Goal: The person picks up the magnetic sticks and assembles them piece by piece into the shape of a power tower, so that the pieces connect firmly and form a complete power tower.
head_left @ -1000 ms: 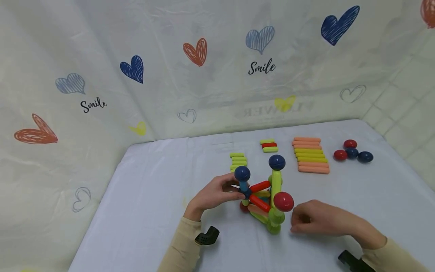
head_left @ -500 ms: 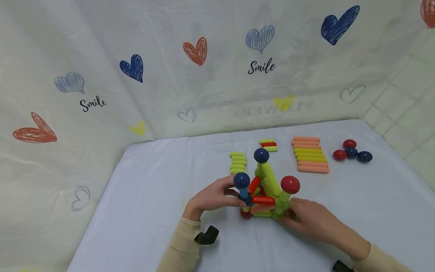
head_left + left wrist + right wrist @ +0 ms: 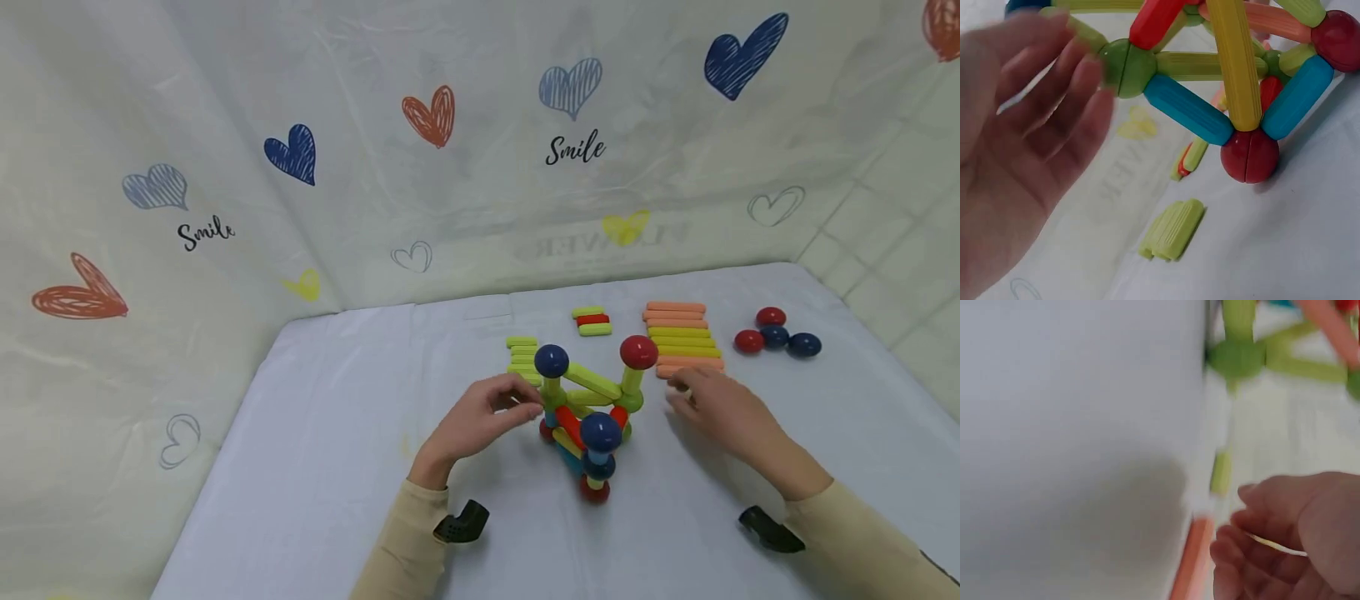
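Note:
A frame of magnetic building sticks and balls (image 3: 600,433) stands upright on the table, two blue balls (image 3: 552,361) and one red ball (image 3: 639,352) topping its posts. My left hand (image 3: 483,421) is at its left side, fingers loosely bent. In the left wrist view, those fingertips overlap the edge of a green ball (image 3: 1127,67), beside a yellow stick (image 3: 1235,62) and blue sticks. My right hand (image 3: 723,412) hovers apart from the frame, near the front of a row of orange and yellow sticks (image 3: 678,342). Its fingers curl loosely around nothing in the right wrist view.
Several short lime sticks (image 3: 523,354) lie behind the left hand. Farther back are two lime sticks with a red stick (image 3: 592,320) between them. Red and dark blue balls (image 3: 775,337) sit at the back right. A curtain printed with hearts (image 3: 465,192) hangs behind the table.
The frame has turned counterclockwise: its red-topped post went from front right to back right, and a blue-topped one came forward. My right hand touched it, then moved away toward the stick row.

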### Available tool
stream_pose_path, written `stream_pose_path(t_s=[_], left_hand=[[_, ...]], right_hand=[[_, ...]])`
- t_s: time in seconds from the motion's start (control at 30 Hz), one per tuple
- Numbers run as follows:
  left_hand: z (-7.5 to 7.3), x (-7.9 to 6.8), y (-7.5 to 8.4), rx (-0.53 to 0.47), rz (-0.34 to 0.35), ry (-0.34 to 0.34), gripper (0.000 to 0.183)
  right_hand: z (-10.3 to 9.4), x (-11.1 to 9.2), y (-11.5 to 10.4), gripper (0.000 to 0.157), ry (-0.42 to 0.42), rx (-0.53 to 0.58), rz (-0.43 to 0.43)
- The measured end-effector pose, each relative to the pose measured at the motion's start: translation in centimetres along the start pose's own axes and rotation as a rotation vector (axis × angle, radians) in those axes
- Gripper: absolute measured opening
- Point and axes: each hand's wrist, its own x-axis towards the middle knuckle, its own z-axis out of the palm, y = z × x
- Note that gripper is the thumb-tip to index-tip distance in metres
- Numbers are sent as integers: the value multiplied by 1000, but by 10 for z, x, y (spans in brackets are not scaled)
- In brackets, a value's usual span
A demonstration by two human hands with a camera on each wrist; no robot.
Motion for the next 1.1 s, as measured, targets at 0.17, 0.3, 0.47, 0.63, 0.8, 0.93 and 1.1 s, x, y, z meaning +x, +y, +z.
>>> stream_pose_path(t_s=[0.17,0.3,0.47,0.63,0.8,0.93,1.1], left_hand=[[2,9,-1,11,-35,166,26],[6,12,7,18,-49,104,29],[6,8,24,17,-65,76,22],[4,6,27,-13,-55,50,22],[4,7,16,-3,-73,47,25],[5,10,-2,-8,-77,49,27],[4,10,-4,-18,-55,38,25]], right_hand=[[-11,8,23,41,32,-110,30],[-9,9,29,34,19,-158,-6],[-8,4,25,25,-32,-169,-62],[-24,-12,6,44,-163,160,-153],[-48,-27,-22,38,-321,644,-152],[-56,-33,-42,29,-320,766,-112],[-54,-35,-56,31,-263,793,-47]])
